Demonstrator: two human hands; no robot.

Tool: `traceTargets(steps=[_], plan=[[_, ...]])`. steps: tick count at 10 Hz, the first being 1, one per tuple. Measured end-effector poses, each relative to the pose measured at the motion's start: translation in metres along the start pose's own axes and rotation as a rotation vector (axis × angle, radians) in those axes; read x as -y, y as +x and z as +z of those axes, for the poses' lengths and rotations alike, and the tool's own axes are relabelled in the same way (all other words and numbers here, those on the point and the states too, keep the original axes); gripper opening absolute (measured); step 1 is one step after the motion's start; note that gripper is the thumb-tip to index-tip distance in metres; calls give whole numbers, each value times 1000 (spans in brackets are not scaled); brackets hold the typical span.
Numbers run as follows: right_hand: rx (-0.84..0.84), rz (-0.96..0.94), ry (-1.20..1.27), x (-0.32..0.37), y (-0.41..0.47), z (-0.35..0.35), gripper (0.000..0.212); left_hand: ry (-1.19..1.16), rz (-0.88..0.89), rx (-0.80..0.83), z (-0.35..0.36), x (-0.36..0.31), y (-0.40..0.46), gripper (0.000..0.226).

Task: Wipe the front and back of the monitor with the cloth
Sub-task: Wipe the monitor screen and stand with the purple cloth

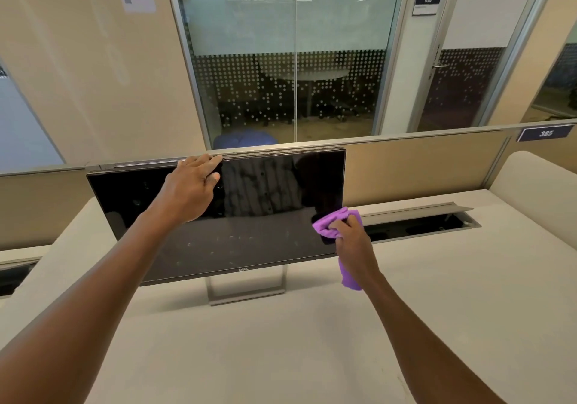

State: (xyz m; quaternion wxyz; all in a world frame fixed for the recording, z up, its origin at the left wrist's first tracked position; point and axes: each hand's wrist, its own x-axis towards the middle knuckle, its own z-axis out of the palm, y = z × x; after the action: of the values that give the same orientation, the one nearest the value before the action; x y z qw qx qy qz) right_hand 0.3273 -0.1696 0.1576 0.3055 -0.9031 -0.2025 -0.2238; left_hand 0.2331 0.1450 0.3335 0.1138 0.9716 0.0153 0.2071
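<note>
Your right hand (354,241) had the purple cloth (335,224) bunched in a closed grip, pressed on the monitor (249,216) at the screen's lower right edge. The screen's long axis ran leftward from it. Your left hand (193,185) curled over the top edge, steadying it. Behind stood a partition (421,169), close to the monitor's back on the surface (281,341).

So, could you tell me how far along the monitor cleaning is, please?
Done: nothing certain; smudges still dot the monitor glass. In hand: the left hand steadies its top edge while the right hand presses the purple cloth against the screen's lower right. Left: the rest of the front and the whole back.
</note>
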Motion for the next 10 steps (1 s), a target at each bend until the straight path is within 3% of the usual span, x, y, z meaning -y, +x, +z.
traceTargets(steps=[1, 2, 4, 5, 6, 8, 9, 10], plan=[[-100, 64, 54, 10, 20, -15, 28, 3, 0, 4, 0, -1, 0, 45], [-170, -19, 91, 35, 46, -23, 29, -1, -5, 4, 0, -2, 0, 45], [24, -122, -21, 31, 11, 17, 28, -8, -12, -11, 1, -3, -1, 45], [91, -78, -76, 10, -16, 24, 27, 3, -7, -6, 0, -3, -1, 45], [22, 10, -39, 5, -13, 12, 29, 16, -7, 5, 1, -2, -1, 45], [-101, -103, 40, 58, 38, -2, 30, 30, -21, 8, 1, -2, 0, 46], [-41, -240, -9, 77, 28, 13, 21, 29, -23, 9, 1, -3, 0, 46], [83, -238, 5, 59, -2, 41, 29, 25, -19, 11, 0, -3, -1, 46]])
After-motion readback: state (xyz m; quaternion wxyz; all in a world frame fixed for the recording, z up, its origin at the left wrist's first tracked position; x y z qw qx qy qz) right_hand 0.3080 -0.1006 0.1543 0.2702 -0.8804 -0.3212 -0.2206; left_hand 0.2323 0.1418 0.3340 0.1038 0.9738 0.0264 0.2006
